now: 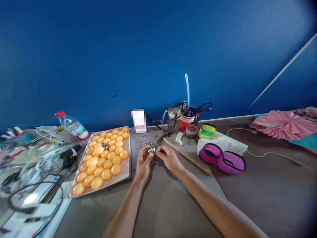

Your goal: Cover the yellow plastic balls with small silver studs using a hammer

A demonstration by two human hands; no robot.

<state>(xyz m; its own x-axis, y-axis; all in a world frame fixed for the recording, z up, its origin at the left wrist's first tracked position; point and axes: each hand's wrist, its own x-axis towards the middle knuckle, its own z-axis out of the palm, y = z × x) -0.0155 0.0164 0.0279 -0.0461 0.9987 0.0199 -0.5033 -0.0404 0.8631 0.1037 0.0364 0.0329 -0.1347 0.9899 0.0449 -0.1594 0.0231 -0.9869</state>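
Near the middle of the table, my left hand is closed around a round, shiny silvery object whose details are too small to make out. The fingertips of my right hand pinch together at its right side; whether a small piece sits between them is hidden. Just beyond both hands lies a scattered heap of tiny shiny metal pieces. To the left, a shallow tray carries many orange balls, with one silvery studded ball among them.
A wooden-handled hammer lies right of the heap. Behind it stand a small jar and an orange cup. Purple mesh bands are at right. A tilted bottle, cables and clutter fill the left; a pink folded fan is far right.
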